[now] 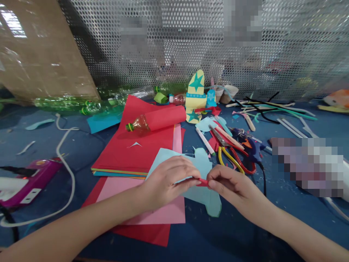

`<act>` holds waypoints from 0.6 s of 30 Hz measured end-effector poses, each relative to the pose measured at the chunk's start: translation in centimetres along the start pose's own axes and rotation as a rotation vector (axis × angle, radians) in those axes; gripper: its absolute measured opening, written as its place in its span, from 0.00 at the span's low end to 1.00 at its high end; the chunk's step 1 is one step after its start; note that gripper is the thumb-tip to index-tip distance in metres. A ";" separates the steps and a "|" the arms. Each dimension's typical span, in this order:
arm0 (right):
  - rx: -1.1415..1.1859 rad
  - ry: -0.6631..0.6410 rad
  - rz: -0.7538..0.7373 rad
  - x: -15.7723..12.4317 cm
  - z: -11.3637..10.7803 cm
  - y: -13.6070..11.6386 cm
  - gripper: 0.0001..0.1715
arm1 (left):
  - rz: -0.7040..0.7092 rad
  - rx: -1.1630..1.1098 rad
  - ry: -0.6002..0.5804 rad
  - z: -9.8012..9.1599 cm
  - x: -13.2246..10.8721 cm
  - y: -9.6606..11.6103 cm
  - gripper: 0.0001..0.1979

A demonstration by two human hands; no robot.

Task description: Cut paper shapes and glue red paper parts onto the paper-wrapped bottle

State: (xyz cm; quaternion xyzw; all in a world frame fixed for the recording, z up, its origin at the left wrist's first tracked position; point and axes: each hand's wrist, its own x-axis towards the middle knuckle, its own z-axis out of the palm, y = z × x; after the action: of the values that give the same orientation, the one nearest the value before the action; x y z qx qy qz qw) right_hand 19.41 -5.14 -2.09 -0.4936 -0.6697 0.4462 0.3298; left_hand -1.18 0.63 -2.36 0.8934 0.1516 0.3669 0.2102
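Between the fingertips of my left hand (173,178) and my right hand (229,183) is a small red paper piece (202,182), pinched at both ends. Its full shape is partly covered by my fingers. Under my hands lies light blue paper (163,156) with cut, rounded edges, partly hidden by my left hand. Below that are pink paper (163,214) and a stack of red sheets (114,156). A plastic bottle (140,123) wrapped in red paper rests on the stack.
Scissors with red and yellow handles (231,156), a marker (205,141) and a blue glue gun (255,148) lie right of centre. A yellow cutout with teal stars (195,96) stands behind. At left are a purple power strip (35,178) and white cable (67,145).
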 end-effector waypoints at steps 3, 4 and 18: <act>-0.026 0.004 -0.016 -0.1 0.0 0.2 0.14 | 0.006 0.023 0.018 0.1 0.0 -0.1 0.02; -0.027 0.001 -0.016 -0.1 0.0 0.2 0.14 | 0.006 0.032 0.024 0.1 -0.1 -0.2 0.03; -0.094 0.053 -0.036 0.2 0.1 0.3 0.06 | -0.065 0.059 0.021 0.2 -0.3 -0.1 0.05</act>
State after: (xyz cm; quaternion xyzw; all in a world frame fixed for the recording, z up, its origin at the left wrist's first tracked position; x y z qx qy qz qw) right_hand 19.39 -4.97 -2.35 -0.5081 -0.6896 0.3952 0.3317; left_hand -1.22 0.55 -2.70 0.8899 0.1936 0.3647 0.1941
